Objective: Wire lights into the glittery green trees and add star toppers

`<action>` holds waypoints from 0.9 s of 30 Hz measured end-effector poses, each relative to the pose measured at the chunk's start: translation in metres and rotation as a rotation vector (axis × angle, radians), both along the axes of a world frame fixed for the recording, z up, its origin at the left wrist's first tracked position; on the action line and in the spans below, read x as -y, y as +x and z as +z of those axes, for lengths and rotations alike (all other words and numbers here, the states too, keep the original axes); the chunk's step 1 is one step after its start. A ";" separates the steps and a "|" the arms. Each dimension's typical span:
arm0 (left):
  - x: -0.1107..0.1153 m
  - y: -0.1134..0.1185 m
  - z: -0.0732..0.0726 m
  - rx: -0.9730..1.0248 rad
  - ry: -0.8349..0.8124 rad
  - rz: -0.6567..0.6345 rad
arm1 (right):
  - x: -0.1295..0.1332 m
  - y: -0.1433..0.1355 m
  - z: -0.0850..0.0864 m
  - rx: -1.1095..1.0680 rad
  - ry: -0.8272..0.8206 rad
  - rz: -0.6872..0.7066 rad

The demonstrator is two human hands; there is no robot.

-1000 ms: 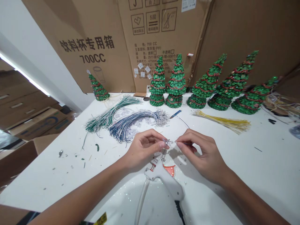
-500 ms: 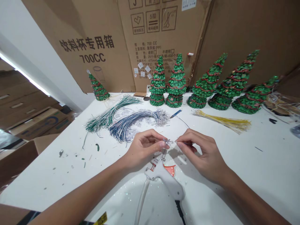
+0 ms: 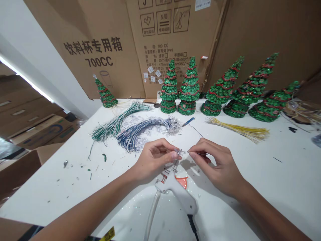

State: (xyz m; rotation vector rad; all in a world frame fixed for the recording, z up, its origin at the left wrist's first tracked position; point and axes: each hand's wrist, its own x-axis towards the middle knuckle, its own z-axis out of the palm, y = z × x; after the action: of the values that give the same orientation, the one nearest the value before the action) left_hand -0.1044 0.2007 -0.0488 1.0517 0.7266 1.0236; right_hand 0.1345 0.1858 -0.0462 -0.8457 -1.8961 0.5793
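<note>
One small clear pointed piece (image 3: 179,152), pinched by left hand (image 3: 155,156), thin dark wire (image 3: 197,130), pinched by right hand (image 3: 215,161)

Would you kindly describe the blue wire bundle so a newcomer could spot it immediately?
On the white table before the large cardboard box, look just beyond the left hand. The wire bundle arches there, its blue and white strands setting it apart from the green bundle beside it and the yellow bundle farther right.
</note>
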 end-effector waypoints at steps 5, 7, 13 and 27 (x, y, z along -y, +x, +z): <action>0.000 0.000 -0.002 0.013 0.000 0.004 | 0.000 0.000 0.000 -0.003 -0.005 -0.002; -0.001 0.000 -0.004 0.017 0.000 0.005 | 0.000 -0.001 0.000 -0.005 -0.006 -0.002; 0.000 0.001 -0.003 0.014 -0.004 0.004 | 0.000 -0.001 -0.001 -0.004 -0.004 -0.003; 0.000 0.001 0.000 -0.003 0.003 0.018 | 0.000 -0.001 -0.002 -0.002 0.000 0.001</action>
State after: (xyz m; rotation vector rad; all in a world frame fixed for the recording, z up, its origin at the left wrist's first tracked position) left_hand -0.1031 0.2011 -0.0485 1.0511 0.7385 1.0388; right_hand 0.1338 0.1858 -0.0486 -0.8433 -1.8953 0.5803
